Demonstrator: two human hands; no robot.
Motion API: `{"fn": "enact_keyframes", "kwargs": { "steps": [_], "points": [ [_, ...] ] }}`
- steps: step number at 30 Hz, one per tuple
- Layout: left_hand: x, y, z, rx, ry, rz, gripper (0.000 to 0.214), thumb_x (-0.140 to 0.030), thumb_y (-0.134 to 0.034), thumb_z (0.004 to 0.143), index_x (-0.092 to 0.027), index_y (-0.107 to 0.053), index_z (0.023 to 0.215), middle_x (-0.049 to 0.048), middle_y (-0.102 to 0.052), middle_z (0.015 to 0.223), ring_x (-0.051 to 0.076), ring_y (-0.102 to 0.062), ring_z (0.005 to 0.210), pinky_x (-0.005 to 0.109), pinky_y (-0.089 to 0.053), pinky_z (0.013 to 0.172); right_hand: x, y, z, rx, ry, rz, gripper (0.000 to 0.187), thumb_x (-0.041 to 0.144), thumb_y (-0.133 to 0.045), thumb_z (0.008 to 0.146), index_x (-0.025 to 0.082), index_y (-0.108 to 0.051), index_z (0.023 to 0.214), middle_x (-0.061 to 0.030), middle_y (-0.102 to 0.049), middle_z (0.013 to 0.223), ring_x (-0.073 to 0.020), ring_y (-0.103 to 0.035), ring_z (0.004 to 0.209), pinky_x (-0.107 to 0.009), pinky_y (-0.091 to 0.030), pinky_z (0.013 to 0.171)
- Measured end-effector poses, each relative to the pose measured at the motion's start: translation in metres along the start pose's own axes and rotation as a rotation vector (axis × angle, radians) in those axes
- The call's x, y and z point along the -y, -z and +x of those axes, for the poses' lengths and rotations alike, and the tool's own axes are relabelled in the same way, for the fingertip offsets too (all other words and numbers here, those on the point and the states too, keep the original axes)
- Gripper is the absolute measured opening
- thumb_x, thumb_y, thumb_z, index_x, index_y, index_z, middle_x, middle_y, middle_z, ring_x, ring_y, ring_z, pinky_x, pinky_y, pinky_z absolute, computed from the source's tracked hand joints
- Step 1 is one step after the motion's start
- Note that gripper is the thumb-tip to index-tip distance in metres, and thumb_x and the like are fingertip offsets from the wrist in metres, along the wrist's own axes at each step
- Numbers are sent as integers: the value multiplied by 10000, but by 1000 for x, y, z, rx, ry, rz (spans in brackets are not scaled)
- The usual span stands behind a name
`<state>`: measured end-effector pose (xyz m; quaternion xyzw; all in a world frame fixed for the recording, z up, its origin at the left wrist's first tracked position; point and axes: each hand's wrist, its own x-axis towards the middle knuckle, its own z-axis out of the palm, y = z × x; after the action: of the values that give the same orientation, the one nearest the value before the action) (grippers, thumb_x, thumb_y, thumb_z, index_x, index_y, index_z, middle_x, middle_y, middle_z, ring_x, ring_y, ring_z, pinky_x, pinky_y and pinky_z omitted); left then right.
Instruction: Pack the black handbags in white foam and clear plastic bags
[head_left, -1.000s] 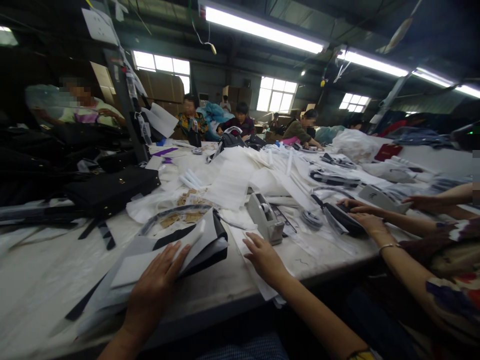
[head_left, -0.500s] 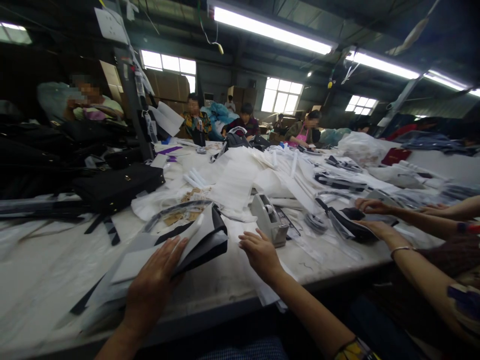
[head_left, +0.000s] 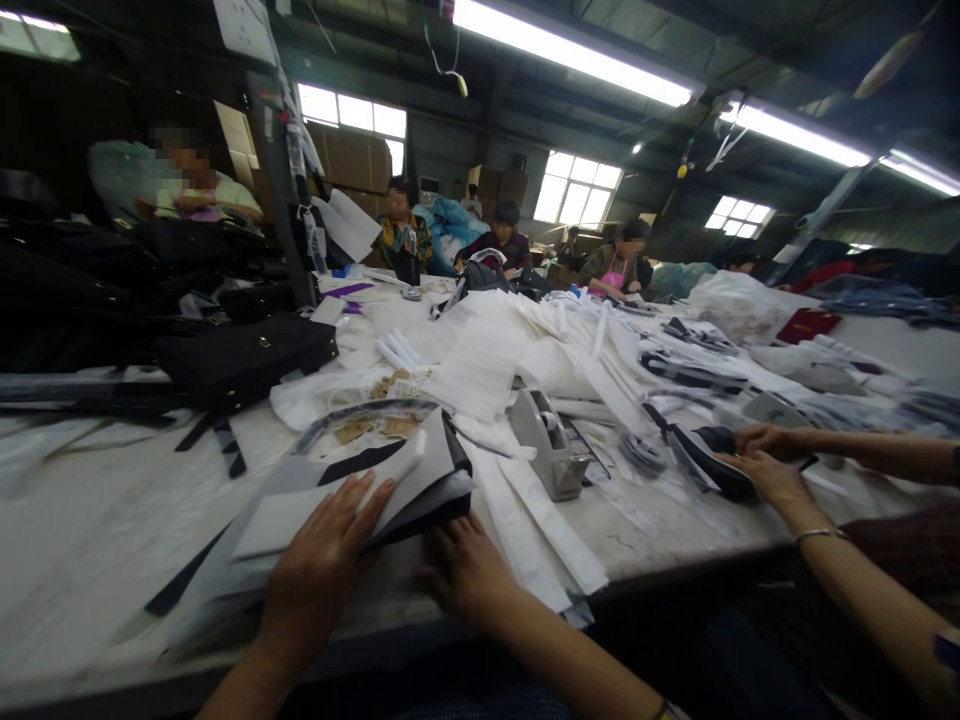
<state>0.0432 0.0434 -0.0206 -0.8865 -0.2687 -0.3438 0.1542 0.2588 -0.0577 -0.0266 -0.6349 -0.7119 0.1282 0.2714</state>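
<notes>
A black handbag [head_left: 454, 455] with pale foam sheeting over it and a curved, plastic-wrapped handle [head_left: 360, 408] lies tilted on the table before me. My left hand [head_left: 324, 540] grips its near side, fingers laid over the pale sheet and the thumb hidden. Low at the bag's right end is my right hand [head_left: 466, 565], smeared by motion. Its fingertips reach under the bag's edge, so what they touch cannot be seen. White strips [head_left: 536, 530] lie just right of that hand, and behind them stands a grey tape dispenser [head_left: 551, 445].
White foam sheets [head_left: 480, 345] are heaped mid-table. A black bag [head_left: 247, 355] stands at left. On the right, a co-worker's hands [head_left: 772, 465] handle another dark bag [head_left: 709, 455]. The table's front edge runs close by. Several people sit at the far side.
My right hand has moved left and down, from beside the tape dispenser to the bag's lower right edge. My left hand keeps its hold. The view has shifted slightly.
</notes>
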Motion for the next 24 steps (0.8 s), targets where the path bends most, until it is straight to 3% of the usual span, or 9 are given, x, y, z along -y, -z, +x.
{"fn": "enact_keyframes", "kwargs": {
  "steps": [4, 7, 12, 14, 17, 18, 21, 24],
  "points": [
    [-4, -4, -3, 11, -76, 61, 519, -253, -330, 1029, -237, -296, 1546, 100, -503, 1482, 284, -514, 1332, 435, -465, 1077, -2, -12, 21, 97, 246, 4, 512, 232, -610, 877, 248, -560, 1387, -103, -626, 1347, -320, -490, 1329, -469, -316, 1162],
    [-10, -6, -6, -3, -98, 101, 518, -171, -321, 1020, -256, -332, 1531, 93, -504, 1483, 281, -516, 1331, 438, -477, 1064, 2, -7, 15, 89, 315, -18, 463, 185, -549, 903, 259, -598, 1358, -108, -664, 1293, -324, -577, 1239, -474, -379, 1118],
    [-21, -5, -8, -32, -152, 120, 537, -112, -325, 1011, -294, -353, 1515, 94, -552, 1439, 268, -552, 1297, 416, -506, 1023, 20, 24, -30, 137, 433, 41, 311, 244, -509, 972, 235, -695, 1221, -114, -742, 1105, -275, -687, 1040, -395, -537, 922],
    [-26, -5, -9, -34, -185, 130, 548, -99, -341, 1006, -319, -363, 1507, 87, -585, 1405, 263, -575, 1272, 407, -509, 1013, 28, 42, -29, 34, 440, 113, 283, 227, -509, 972, 245, -711, 1169, -93, -740, 1103, -252, -685, 1033, -374, -533, 914],
    [-32, -5, -10, -56, -191, 144, 561, -81, -378, 993, -321, -377, 1500, 90, -622, 1358, 271, -598, 1243, 410, -511, 1001, 34, 67, 12, -216, 206, 144, 273, 297, -480, 995, 236, -746, 1007, -87, -750, 1010, -236, -694, 937, -354, -522, 870],
    [-33, -5, -11, -65, -187, 143, 570, -69, -385, 988, -320, -379, 1500, 89, -628, 1350, 268, -603, 1238, 409, -507, 1005, 33, 72, 33, -237, 84, 109, 307, 353, -471, 999, 228, -749, 964, -86, -754, 947, -230, -696, 876, -344, -519, 836],
    [-36, -7, -15, -79, -170, 139, 582, -64, -380, 988, -339, -372, 1501, 73, -626, 1356, 245, -603, 1239, 404, -476, 1047, 24, 77, 97, -27, -234, -81, 441, 505, -449, 981, 212, -760, 868, -74, -743, 747, -219, -691, 749, -321, -497, 751],
    [-36, -3, -17, -74, -172, 163, 582, -76, -350, 995, -354, -356, 1506, 57, -627, 1356, 229, -609, 1231, 387, -478, 1049, 12, 60, 143, 162, -331, -167, 536, 645, -542, 874, 193, -730, 655, -110, -727, 663, -272, -705, 768, -352, -505, 742]
  ]
}}
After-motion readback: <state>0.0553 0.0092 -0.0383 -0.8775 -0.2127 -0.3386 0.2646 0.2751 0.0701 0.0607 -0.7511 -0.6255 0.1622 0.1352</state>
